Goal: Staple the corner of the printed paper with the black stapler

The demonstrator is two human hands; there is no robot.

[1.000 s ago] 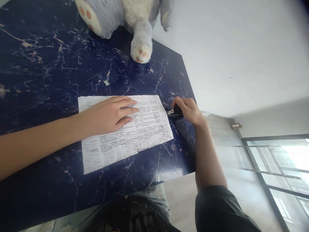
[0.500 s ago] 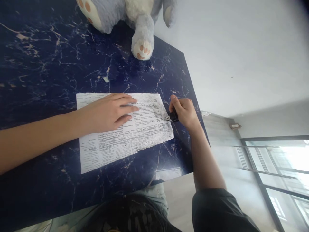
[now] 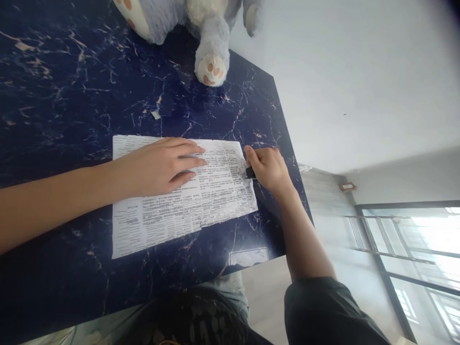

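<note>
A printed sheet of paper (image 3: 172,211), perhaps more than one layer, lies on the dark blue marbled table, its right and lower edges ragged and creased. My left hand (image 3: 163,165) rests flat on its upper middle with fingers spread, holding nothing. At the right edge of the paper, my right hand (image 3: 269,170) is closed around a small black stapler (image 3: 250,173). Only the stapler's front end shows, over the paper's edge; my fingers hide the rest.
A grey and cream plush toy (image 3: 212,52) sits at the table's far side. A small pale scrap (image 3: 155,115) lies beyond the paper. Near the front right corner is a white-outlined rectangle (image 3: 247,257). The table's right edge runs close beside my right hand.
My right hand has shifted slightly left with the stapler, whose front end now reaches over the paper's edge. My left hand stays flat on the paper.
</note>
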